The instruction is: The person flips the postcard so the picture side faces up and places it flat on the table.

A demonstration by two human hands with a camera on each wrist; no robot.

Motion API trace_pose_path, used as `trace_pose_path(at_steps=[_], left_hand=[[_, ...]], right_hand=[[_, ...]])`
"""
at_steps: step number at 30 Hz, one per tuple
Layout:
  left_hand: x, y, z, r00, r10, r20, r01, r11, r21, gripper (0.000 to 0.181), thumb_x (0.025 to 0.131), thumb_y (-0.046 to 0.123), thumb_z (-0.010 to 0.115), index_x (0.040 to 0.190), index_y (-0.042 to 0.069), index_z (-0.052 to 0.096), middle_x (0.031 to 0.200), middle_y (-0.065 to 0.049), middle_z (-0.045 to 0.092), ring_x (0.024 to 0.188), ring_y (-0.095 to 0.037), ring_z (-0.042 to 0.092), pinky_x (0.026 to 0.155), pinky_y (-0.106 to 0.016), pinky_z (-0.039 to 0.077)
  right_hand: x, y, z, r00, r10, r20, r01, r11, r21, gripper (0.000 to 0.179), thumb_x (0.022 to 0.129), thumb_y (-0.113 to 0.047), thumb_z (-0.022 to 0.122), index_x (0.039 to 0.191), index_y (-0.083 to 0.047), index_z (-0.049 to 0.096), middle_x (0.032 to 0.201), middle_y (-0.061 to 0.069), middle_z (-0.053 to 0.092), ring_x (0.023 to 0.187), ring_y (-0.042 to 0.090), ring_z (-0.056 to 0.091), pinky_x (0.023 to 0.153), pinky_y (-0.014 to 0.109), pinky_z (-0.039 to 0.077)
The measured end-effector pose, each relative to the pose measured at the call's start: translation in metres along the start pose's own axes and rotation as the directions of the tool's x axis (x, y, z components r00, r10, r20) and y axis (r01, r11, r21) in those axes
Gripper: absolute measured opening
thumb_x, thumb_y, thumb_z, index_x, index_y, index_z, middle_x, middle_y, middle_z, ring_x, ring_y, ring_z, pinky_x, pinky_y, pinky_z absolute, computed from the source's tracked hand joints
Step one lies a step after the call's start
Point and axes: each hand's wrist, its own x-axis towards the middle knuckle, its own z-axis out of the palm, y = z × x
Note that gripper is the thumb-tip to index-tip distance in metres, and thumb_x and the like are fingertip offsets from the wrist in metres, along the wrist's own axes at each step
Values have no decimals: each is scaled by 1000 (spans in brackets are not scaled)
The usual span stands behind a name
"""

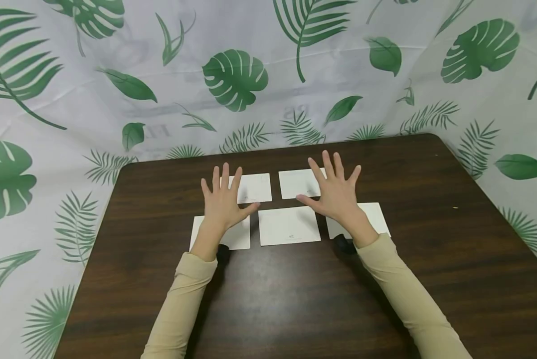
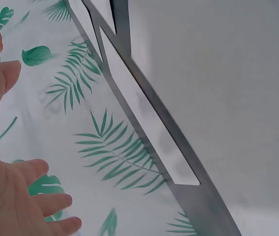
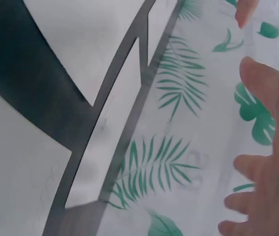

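Several white cards lie on the dark table in two rows. My left hand (image 1: 223, 204), fingers spread and palm down, hovers over the front left card (image 1: 239, 235) and overlaps the back left card (image 1: 257, 187). With its fingers likewise fanned out, my right hand (image 1: 337, 194) covers parts of the back right card (image 1: 295, 184) and the front right card (image 1: 373, 217). Between the two hands the front middle card (image 1: 289, 227) shows whole, with a small dark mark near its lower edge. Both wrist views show bare fingers apart from the cards, holding nothing.
The brown wooden table (image 1: 277, 304) extends toward me and to both sides. Behind it hangs a white leaf-print cloth (image 1: 183, 89). A black device (image 1: 223, 253) sits under the left wrist, another black device (image 1: 343, 244) under the right.
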Motion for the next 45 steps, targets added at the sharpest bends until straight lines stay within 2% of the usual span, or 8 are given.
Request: trace_pose_path(at_steps=[6, 12, 18, 22, 27, 33, 38, 45], left_hand=[[11, -16, 1, 995, 70, -74, -81, 985, -150, 82, 84, 50, 61, 146, 8, 29, 149, -20, 28, 137, -38, 20, 105, -60, 18], [24, -35, -2, 987, 90, -132, -130, 933, -336, 66, 84, 31, 67, 137, 1, 43, 132, -21, 50, 119, -39, 46, 94, -54, 39], [36, -56, 2, 997, 41, -58, -62, 895, -441, 53, 83, 21, 70, 127, -3, 52, 104, -19, 62, 87, -30, 58, 69, -43, 47], [42, -76, 4, 1000, -5, -14, -3, 850, -527, 45, 83, 14, 70, 119, -9, 55, 90, -21, 63, 75, -31, 57, 70, -42, 45], [49, -97, 11, 993, -95, 67, 116, 793, -599, 37, 86, 12, 67, 115, -9, 57, 86, -21, 63, 74, -29, 56, 69, -35, 43], [56, -105, 16, 971, -135, 196, 230, 747, -624, 37, 87, 15, 65, 117, -6, 58, 87, -17, 62, 75, -29, 62, 63, -26, 43], [60, -106, 21, 951, -162, 261, 296, 719, -629, 39, 87, 16, 66, 118, -5, 58, 91, -15, 59, 77, -25, 60, 65, -26, 45], [65, -103, 24, 952, -169, 257, 294, 745, -598, 39, 82, 16, 71, 115, -3, 61, 91, -13, 57, 78, -21, 50, 68, -30, 41]], right_hand=[[15, -5, 8, 988, -67, -140, 93, 978, 186, 77, 84, -46, 64, 145, -9, 34, 147, 18, 33, 132, 37, 32, 100, 63, 24], [33, -11, 20, 988, -112, -102, 149, 852, 503, 59, 86, -24, 68, 133, 4, 45, 128, 23, 50, 117, 36, 47, 94, 49, 40], [52, -17, 38, 995, -97, -15, 83, 744, 663, 44, 83, -12, 72, 117, 8, 52, 110, 24, 57, 98, 33, 56, 86, 45, 46], [68, -26, 42, 993, -66, 102, -28, 692, 721, 40, 82, -12, 72, 113, 6, 55, 103, 18, 58, 93, 29, 57, 80, 38, 47], [85, -35, 48, 965, -31, 261, -186, 624, 759, 37, 82, -13, 72, 112, 4, 57, 91, 9, 54, 84, 23, 53, 70, 30, 44], [100, -43, 58, 926, 21, 377, -310, 612, 728, 39, 82, -13, 71, 115, 2, 56, 86, 6, 55, 72, 17, 52, 62, 25, 47], [110, -50, 64, 919, 54, 391, -337, 622, 706, 38, 81, -10, 71, 113, 2, 57, 80, 5, 53, 63, 14, 51, 56, 23, 46], [122, -58, 73, 892, 123, 435, -402, 654, 641, 40, 79, -10, 74, 114, 1, 58, 87, 10, 61, 60, 14, 53, 56, 23, 44]])
